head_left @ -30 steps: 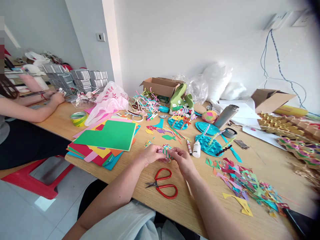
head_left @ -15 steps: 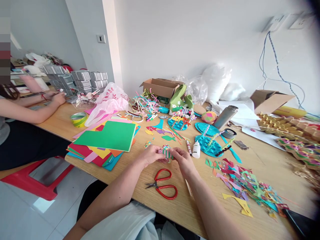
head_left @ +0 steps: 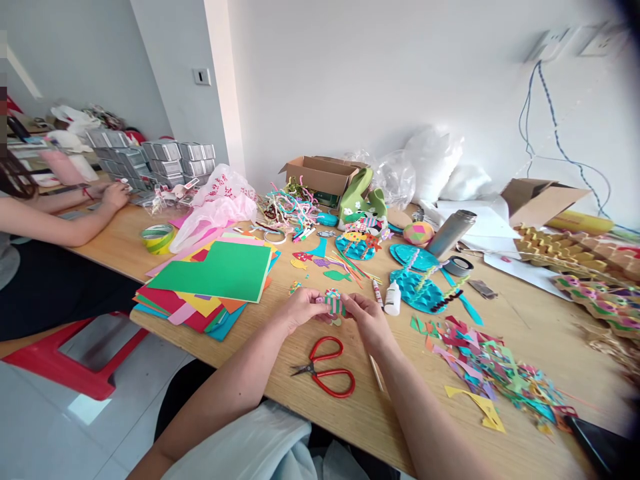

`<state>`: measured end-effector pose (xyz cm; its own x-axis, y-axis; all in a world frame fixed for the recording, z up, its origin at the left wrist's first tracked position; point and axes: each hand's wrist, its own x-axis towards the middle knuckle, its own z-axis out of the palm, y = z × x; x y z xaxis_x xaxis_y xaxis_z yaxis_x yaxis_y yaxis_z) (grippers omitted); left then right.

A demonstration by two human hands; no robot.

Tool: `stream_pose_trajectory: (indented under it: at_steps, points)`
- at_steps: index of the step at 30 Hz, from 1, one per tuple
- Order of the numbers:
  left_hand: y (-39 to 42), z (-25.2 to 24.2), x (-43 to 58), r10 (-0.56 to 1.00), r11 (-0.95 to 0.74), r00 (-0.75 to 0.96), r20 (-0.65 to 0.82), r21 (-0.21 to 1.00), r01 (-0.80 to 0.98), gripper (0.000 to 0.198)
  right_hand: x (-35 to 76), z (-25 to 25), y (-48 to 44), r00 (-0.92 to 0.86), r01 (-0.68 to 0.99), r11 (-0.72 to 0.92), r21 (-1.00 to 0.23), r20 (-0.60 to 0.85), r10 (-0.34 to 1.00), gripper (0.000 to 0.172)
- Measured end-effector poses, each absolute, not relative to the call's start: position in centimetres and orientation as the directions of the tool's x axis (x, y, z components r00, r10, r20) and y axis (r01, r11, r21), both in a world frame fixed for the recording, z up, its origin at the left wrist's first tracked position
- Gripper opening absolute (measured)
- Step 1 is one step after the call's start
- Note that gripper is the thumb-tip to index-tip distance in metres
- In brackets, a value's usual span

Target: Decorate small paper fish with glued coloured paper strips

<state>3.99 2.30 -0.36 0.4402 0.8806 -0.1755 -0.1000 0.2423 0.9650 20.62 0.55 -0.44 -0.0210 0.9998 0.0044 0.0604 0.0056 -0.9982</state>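
Note:
Between both hands is a small paper cutout (head_left: 334,305) with green and pink stripes, perhaps a fish. My left hand (head_left: 304,311) pinches its left end, where a pink round bit shows. The fingers of my right hand (head_left: 369,319) are closed on its right edge. Red-handled scissors (head_left: 325,368) lie on the table just below the hands, blades to the left. A white glue bottle (head_left: 393,298) and a red-and-white marker (head_left: 377,293) are beside my right hand. Paper fish, among them a green fish (head_left: 337,275) and a yellow fish (head_left: 299,264), lie beyond the hands.
Coloured paper sheets (head_left: 215,273) are stacked at left. Paper scraps (head_left: 490,363) cover the right side, near a black phone (head_left: 600,440). Blue egg-carton pieces (head_left: 417,292), a metal flask (head_left: 453,233) and pipe cleaners (head_left: 290,210) stand farther back. Another person's hand (head_left: 116,195) is at far left.
The hands stay almost in place, still holding the striped cutout, which has turned slightly between the fingers. At far left, the other person's hands have shifted a little.

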Motion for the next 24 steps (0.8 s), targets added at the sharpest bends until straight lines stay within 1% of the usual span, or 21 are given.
stream_pose_trajectory:
  at_steps: [3,8,14,20,24]
  points:
    - [2.39,-0.23,3.98,0.898,0.244,0.402,-0.182,0.964,-0.109,0.027,20.74,-0.30,0.57,-0.026,0.053,-0.010,-0.999,-0.012,1.000,0.047]
    - [2.39,-0.06,3.96,0.905,0.239,0.385,-0.180,0.965,-0.111,0.026,20.67,-0.47,0.56,-0.098,0.074,-0.026,-0.997,-0.033,0.995,0.046]
    - [2.38,-0.08,3.99,0.906,0.238,0.386,-0.173,0.963,-0.125,0.025,20.47,-0.83,0.58,-0.112,0.039,-0.037,-0.999,-0.041,0.993,0.045]
    - [2.38,-0.07,3.96,0.897,0.252,0.403,-0.180,0.959,-0.132,0.028,20.50,-0.88,0.65,-0.113,0.058,-0.032,-0.998,-0.038,0.993,0.040]
    - [2.37,-0.05,3.94,0.895,0.252,0.409,-0.180,0.959,-0.130,0.029,20.41,-0.78,0.56,-0.101,0.068,-0.032,-0.997,-0.039,0.994,0.041]
